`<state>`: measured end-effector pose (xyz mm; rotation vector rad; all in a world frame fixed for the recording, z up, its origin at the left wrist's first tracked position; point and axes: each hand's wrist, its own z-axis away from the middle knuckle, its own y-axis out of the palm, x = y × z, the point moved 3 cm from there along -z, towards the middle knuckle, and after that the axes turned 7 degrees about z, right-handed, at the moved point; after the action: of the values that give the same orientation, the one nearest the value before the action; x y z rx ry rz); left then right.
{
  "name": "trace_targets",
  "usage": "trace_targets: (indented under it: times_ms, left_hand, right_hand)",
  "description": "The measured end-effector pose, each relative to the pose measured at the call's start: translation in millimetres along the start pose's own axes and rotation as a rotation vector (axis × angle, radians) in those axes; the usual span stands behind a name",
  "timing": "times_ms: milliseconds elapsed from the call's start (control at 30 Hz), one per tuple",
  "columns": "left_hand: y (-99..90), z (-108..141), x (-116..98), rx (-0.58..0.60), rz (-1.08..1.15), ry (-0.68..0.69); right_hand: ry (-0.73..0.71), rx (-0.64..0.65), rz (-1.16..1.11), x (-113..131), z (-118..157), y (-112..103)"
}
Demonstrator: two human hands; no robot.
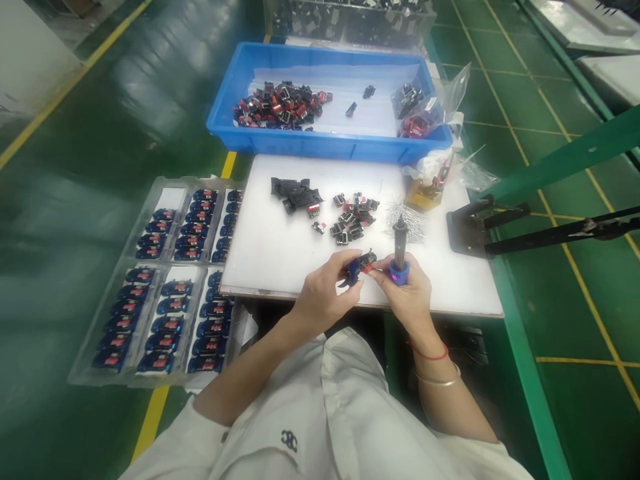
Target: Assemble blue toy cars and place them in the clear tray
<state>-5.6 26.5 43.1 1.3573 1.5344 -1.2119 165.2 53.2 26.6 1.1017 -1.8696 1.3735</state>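
Note:
My left hand [327, 287] is closed round a small blue toy car body [353, 271] above the table's front edge. A black-and-red toy part [368, 260] sits at the car's right end, and the fingertips of my right hand [407, 290] reach to it. That same hand grips an electric screwdriver [400, 247], held upright with its dark end up and a lit purple spot on its blue collar. Beyond my hands lies a loose pile of small black, silver and red parts [355, 217]. Thin metal pins [406, 223] are scattered behind the screwdriver.
Black chassis pieces [296, 193] lie on the white table [265, 260]. A blue bin [325, 152] with more parts stands at the back. On the left, a clear tray [133, 267] holds several blue toy cars. A yellow container [425, 193] and a black bracket [467, 227] are at right.

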Motion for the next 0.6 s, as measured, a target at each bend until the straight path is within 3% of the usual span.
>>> trace_targets:
  times_ms: [267, 600]
  left_hand:
    - [-0.7, -1.0, 2.9, 0.003, -0.012, 0.010]
    - [-3.2, -2.5, 4.9, -0.032, 0.039, -0.095]
  right_hand:
    - [0.021, -0.007, -0.001, 0.9, -2.1, 2.1]
    - [-0.017, 0.017, 0.063, 1.1, -1.3, 3.6]
